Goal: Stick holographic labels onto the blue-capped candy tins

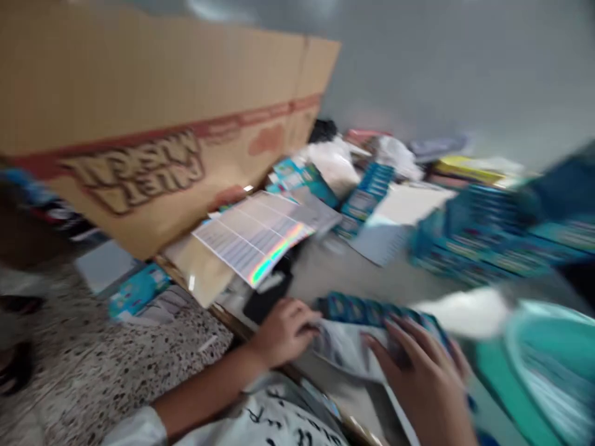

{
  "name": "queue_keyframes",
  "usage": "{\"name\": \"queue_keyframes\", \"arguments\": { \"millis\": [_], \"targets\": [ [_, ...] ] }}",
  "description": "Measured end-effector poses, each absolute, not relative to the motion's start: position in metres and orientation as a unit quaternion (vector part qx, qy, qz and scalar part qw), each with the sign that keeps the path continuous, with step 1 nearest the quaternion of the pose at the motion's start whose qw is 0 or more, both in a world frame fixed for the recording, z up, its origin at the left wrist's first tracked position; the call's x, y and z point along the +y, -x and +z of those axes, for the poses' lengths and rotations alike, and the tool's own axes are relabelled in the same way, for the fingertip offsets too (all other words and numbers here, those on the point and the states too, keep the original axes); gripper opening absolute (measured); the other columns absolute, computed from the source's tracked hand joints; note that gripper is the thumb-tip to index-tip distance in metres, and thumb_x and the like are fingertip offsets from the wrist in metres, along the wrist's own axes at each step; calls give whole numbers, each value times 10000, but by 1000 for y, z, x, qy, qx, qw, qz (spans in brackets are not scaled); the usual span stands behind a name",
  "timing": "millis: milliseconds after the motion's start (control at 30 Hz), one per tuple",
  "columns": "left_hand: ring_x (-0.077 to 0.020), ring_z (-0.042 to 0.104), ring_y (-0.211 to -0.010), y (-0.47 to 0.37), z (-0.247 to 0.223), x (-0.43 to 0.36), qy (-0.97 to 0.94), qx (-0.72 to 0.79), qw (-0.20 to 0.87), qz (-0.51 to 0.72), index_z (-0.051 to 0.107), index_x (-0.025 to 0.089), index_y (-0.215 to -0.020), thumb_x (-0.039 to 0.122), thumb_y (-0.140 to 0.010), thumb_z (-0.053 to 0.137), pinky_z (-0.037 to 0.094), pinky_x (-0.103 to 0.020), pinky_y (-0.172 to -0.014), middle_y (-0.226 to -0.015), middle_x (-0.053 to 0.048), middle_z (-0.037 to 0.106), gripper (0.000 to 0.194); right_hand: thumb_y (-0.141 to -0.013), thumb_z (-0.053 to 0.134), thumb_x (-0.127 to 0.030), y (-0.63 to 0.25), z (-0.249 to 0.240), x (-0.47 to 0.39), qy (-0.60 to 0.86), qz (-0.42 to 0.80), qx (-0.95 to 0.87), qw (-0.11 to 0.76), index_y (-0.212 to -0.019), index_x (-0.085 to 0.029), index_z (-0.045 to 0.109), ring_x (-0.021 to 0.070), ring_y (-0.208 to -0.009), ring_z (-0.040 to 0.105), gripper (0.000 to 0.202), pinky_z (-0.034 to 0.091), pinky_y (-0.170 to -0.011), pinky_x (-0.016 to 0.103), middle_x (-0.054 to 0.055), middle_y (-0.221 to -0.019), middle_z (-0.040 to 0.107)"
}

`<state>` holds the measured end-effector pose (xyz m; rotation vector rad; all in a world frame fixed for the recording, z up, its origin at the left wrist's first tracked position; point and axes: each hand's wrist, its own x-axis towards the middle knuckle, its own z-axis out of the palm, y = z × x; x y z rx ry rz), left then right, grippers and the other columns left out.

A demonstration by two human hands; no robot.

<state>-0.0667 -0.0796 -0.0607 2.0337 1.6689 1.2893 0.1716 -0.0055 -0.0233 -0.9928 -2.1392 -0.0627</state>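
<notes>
A row of small blue boxes (365,308) lies at the table's near edge, with a whitish sheet or wrapper (351,347) along its near side. The fingers of my left hand (289,331) are bent and closed on the row's left end. Over its right part reaches my right hand (425,371), thumb on the near side and fingers across the top, gripping it. Motion blur hides the fine detail of both grips. Just beyond my left hand is a dark flat object (267,300), which I cannot make out.
A large cardboard box (223,142) stands at the left back. Printed sheets with a shiny rainbow glare (253,232) lie before it. Stacked blue boxes (493,235) stand right, behind a turquoise tub (499,365). Blue packs and plastic bags (332,161) crowd the back; speckled floor lies left.
</notes>
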Motion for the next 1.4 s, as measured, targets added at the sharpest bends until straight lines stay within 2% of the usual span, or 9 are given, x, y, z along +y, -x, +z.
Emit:
{"name": "queue_keyframes", "arguments": {
  "millis": [167,267,467,633,733,833,1100,1267,1400],
  "targets": [
    [-149,712,-795,83,-60,-84,-629,527,238,520,757,194,-950,151,-895,643,573,-227,-710,-864,-41,746,134,-986,543,-526,-199,-37,-17,426,-72,-857,281,-1071,-259,715,284,-1093,695,329,308,-1151,517,78,-1135,759],
    [-151,711,-764,85,-58,-89,-599,544,261,526,772,189,-904,218,-871,704,562,-210,-671,-845,-51,762,82,-979,592,-429,-207,-34,-23,429,-47,-852,297,-1034,-262,718,261,-1087,701,217,314,-1160,501,63,-1109,766],
    [-156,697,-718,85,-56,-93,-570,589,275,502,779,176,-930,330,-857,747,561,-231,-658,-834,-59,767,174,-936,658,-230,-200,-24,-38,390,5,-861,326,-965,-264,703,235,-958,719,64,413,-1073,476,18,-934,766],
    [-151,678,-699,80,-62,-90,-564,601,263,501,756,165,-875,466,-829,773,559,-241,-663,-802,-56,747,305,-974,589,-219,-153,-12,-55,345,51,-894,280,-1184,-269,659,241,-1077,678,226,385,-1107,498,49,-1087,749],
    [-139,666,-679,76,-64,-90,-582,587,275,491,750,168,-858,498,-844,754,545,-231,-652,-776,-46,736,331,-1005,538,-226,-126,-6,-57,331,81,-916,210,-1230,-222,652,245,-1041,645,253,462,-971,440,89,-1126,720],
    [-136,669,-696,78,-65,-90,-610,558,239,510,744,165,-860,497,-870,729,550,-236,-674,-770,-47,727,333,-997,549,-216,-114,-8,-52,347,70,-919,174,-1173,-197,696,253,-938,599,230,473,-794,394,104,-1056,688],
    [-140,708,-876,100,-74,-92,-682,537,82,489,727,188,-959,314,-919,706,595,-279,-830,-944,-52,723,133,-994,514,-146,-117,-24,-39,346,82,-908,223,-978,-211,743,220,-846,544,239,450,-761,355,77,-918,627],
    [-107,707,-819,95,-52,-97,-715,476,94,503,674,198,-965,187,-944,657,593,-215,-749,-904,-20,716,29,-976,615,-281,-114,-16,-45,316,81,-917,232,-1185,-210,701,281,-1030,589,237,473,-864,423,125,-1107,680],
    [-112,698,-891,89,-21,-98,-719,441,19,537,599,242,-1085,159,-873,748,606,-263,-848,-977,12,693,272,-990,542,-167,-118,4,-52,297,159,-902,269,-1144,-223,704,210,-832,652,231,502,-767,365,75,-937,730]
  ]
}}
